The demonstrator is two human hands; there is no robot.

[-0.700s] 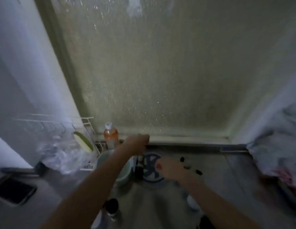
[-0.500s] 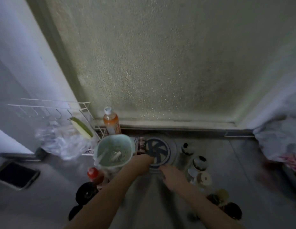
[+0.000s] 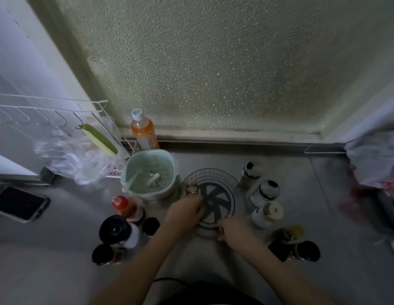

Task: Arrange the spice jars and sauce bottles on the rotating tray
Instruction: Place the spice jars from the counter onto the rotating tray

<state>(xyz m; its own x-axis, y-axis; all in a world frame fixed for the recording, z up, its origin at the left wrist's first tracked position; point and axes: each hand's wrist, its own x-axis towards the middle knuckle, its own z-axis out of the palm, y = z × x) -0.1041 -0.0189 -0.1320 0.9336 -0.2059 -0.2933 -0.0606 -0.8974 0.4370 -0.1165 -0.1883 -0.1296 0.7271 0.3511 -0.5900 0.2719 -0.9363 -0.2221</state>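
Counter stock as I see it: clear rotating tray [image 3: 215, 176] at centre, one small jar [image 3: 192, 189] standing on its left edge. My left hand [image 3: 184, 213] rests at the tray's near-left rim, right hand [image 3: 234, 230] at its near rim; both fingers curled, whether gripping I cannot tell. Sauce bottles [image 3: 125, 219] wait left, spice jars [image 3: 266, 201] right, off the tray.

Both forearms are extended forward; the left hand [image 3: 184, 211] is curled at the rotating tray [image 3: 232, 179]'s left rim, the right hand [image 3: 234, 230] at its near edge
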